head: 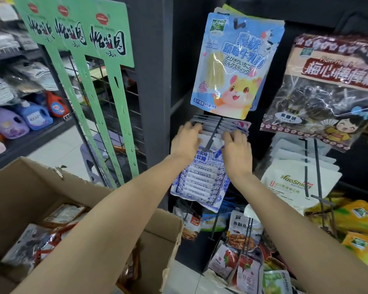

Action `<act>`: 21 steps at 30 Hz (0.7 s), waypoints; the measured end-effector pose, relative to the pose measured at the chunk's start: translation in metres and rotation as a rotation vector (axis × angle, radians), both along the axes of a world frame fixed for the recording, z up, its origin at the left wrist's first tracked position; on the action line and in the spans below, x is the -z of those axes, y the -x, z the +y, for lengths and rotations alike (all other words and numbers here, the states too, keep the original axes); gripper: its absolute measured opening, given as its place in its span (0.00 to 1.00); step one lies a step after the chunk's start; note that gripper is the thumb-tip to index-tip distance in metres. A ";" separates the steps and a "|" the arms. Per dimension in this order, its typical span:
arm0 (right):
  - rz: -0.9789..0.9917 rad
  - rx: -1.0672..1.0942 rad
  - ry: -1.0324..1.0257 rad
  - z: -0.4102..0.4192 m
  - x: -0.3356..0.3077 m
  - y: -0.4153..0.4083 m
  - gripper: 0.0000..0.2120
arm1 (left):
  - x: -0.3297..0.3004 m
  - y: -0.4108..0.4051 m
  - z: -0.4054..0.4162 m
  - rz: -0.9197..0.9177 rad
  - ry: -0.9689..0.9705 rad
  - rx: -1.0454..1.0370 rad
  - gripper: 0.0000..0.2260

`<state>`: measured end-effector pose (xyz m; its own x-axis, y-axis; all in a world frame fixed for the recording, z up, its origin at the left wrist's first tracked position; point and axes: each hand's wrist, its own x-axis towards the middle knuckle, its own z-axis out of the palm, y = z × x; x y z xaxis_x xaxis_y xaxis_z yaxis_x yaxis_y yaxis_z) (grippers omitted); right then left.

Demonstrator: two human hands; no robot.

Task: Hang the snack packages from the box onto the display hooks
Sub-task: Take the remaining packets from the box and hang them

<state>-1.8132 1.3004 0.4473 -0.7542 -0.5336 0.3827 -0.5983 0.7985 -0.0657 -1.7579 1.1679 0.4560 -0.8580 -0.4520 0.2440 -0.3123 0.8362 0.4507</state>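
A blue-and-white snack package [202, 183] hangs at the front of a row of like packages on a dark display hook [212, 136]. My left hand [186, 141] grips the package's top left edge, fingers curled over the row behind. My right hand [236, 145] grips the top right edge the same way. The hook's rod runs between my two hands. An open cardboard box [162, 228] sits at lower left with several clear-and-orange snack packages [36, 236] inside.
A light-blue hamster package [232, 66] hangs directly above. Dark plum packages [327, 85] and white pouches [295, 183] hang to the right. More hooked snacks [242, 234] fill the space below. Green display strips [106, 60] on a wire rack stand left, with detergent bottles [30, 117] behind.
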 end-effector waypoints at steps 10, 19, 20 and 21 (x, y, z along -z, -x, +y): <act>-0.152 -0.134 0.090 0.014 0.009 -0.069 0.12 | -0.001 -0.074 0.001 0.073 0.100 0.149 0.15; -0.444 -0.492 0.148 -0.038 0.022 -0.185 0.09 | 0.034 -0.231 -0.041 -0.167 0.048 0.030 0.10; -0.472 -0.534 0.135 -0.047 0.025 -0.199 0.09 | 0.041 -0.248 -0.047 -0.190 0.030 -0.005 0.10; -0.506 -0.567 0.109 -0.056 0.029 -0.212 0.09 | 0.048 -0.264 -0.053 -0.213 -0.009 -0.046 0.11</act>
